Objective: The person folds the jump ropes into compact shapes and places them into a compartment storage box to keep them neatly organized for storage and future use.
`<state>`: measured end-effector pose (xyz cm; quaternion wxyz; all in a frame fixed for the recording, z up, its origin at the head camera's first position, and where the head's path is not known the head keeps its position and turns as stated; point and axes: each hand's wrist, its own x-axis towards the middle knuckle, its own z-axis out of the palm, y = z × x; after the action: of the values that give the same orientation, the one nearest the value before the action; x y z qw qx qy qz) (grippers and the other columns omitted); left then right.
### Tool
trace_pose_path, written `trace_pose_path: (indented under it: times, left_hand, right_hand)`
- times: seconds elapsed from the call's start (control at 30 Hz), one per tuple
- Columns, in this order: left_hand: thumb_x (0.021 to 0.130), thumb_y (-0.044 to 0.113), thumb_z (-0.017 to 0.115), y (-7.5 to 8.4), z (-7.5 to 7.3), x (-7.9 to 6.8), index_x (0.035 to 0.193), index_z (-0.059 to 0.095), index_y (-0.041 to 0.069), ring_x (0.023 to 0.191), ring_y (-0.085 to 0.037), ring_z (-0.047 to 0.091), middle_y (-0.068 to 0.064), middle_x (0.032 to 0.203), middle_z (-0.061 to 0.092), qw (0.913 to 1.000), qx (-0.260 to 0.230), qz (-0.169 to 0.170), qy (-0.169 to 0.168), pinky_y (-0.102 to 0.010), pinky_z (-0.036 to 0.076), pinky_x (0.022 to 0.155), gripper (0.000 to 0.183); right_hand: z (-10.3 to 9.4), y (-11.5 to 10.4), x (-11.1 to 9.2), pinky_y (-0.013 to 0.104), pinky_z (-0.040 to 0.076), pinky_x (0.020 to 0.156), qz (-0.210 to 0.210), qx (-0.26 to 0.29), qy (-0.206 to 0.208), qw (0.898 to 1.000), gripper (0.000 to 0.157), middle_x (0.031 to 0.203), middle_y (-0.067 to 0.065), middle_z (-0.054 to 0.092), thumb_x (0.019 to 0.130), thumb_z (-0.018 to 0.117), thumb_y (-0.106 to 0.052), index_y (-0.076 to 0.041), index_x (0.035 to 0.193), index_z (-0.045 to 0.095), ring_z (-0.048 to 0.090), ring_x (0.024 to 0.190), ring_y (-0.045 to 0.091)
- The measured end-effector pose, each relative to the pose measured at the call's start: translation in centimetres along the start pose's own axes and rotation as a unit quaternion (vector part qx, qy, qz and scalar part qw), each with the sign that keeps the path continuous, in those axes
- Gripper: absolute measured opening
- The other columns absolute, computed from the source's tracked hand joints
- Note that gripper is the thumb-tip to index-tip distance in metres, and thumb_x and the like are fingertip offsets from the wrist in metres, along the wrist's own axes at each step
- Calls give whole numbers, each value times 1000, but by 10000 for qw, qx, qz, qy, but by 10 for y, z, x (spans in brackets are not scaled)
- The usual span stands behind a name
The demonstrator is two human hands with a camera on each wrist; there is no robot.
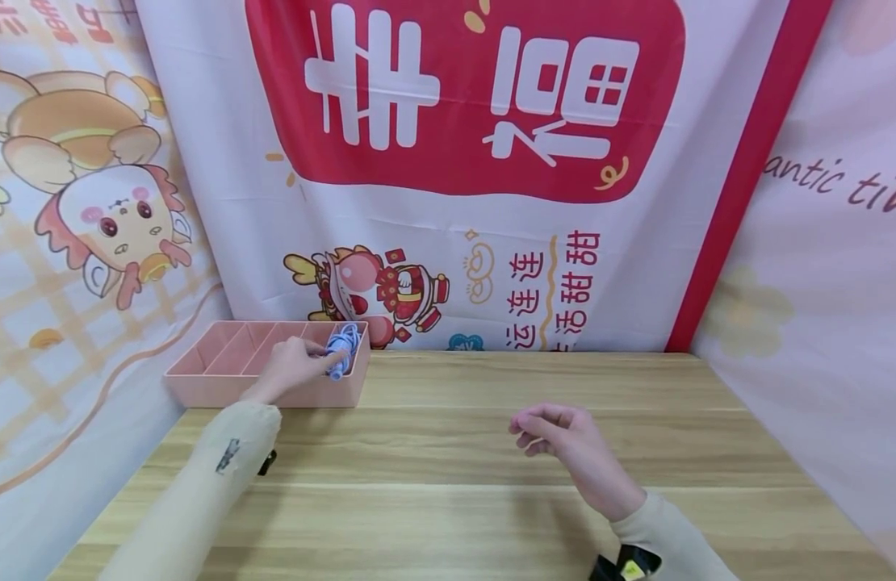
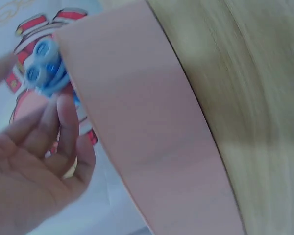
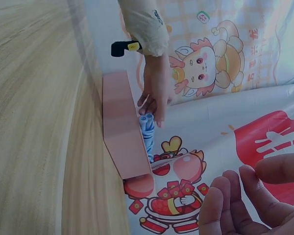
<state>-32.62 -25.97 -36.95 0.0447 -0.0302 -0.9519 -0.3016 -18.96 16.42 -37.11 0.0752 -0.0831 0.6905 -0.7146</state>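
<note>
A light-blue jump rope point(image 1: 344, 351), wound into a bundle, sits at the right-end compartment of a pink divided box point(image 1: 324, 394). Its two round handle ends point(image 2: 43, 58) stick up past the rim in the left wrist view. My left hand point(image 1: 291, 365) reaches over the box from the near side, fingertips right at the bundle. The left thumb point(image 2: 1, 73) stands a little apart from the rope, with the other fingers bent beside it. Over the right part of the table my right hand point(image 1: 564, 442) hovers, fingers loosely curved and holding nothing.
The box stands at the back left of the wooden table point(image 1: 448, 452), close to the printed cloth point(image 1: 433, 218) behind. Its other compartments point(image 1: 237, 351) lie left of the rope, split by thin walls. More printed cloth hangs along both sides.
</note>
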Motion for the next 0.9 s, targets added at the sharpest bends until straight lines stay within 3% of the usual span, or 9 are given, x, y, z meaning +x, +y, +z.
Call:
trace_pose_path:
  times: [0.1,0.23,0.4,0.53,0.67,0.9]
  left_hand:
    - [85,48,75,-9,-1,-4,121,64,-9,99,-32,64,-21,110,68,9993,57,374,-49,-49,51,87,69]
    - [82,44,79,-18,2,-7,121,65,-7,97,-31,65,-20,109,69,9973,93,719,64,-48,52,84,66]
    - [82,41,80,-23,5,-10,117,68,-5,90,-28,64,-19,104,70,9962,114,744,442,-48,52,80,59]
    - [81,38,82,-23,7,-11,111,72,-3,80,-25,63,-15,95,72,9944,146,687,786,-41,50,71,52]
    - [80,33,84,-20,7,-12,109,73,-3,74,-23,59,-16,95,72,9945,151,556,880,-35,46,64,48]
    - [85,26,80,-23,10,-11,96,79,4,99,-35,63,-19,106,70,9948,48,698,738,-50,48,84,25]
  right_hand:
    - [0,-1,0,42,53,82,14,-25,-70,10000,33,101,17,68,92,71,-21,9,106,65,63,89,28]
    - [-1,-1,0,40,54,80,66,-83,-159,9998,30,102,17,68,93,70,-21,6,105,67,63,87,26]
    - [0,0,0,38,54,79,117,-86,-234,9996,29,102,18,68,93,70,-22,5,104,67,63,87,26]
    - [1,0,-1,38,54,79,113,-110,-274,9995,31,103,18,67,94,69,-22,7,106,67,63,88,26]
    - [1,-1,-1,38,54,79,169,-153,-312,9993,27,102,17,68,94,69,-22,3,104,69,63,89,27]
    - [-1,-1,-1,38,53,80,237,-215,-370,9988,26,101,17,68,94,68,-22,2,103,69,63,89,28]
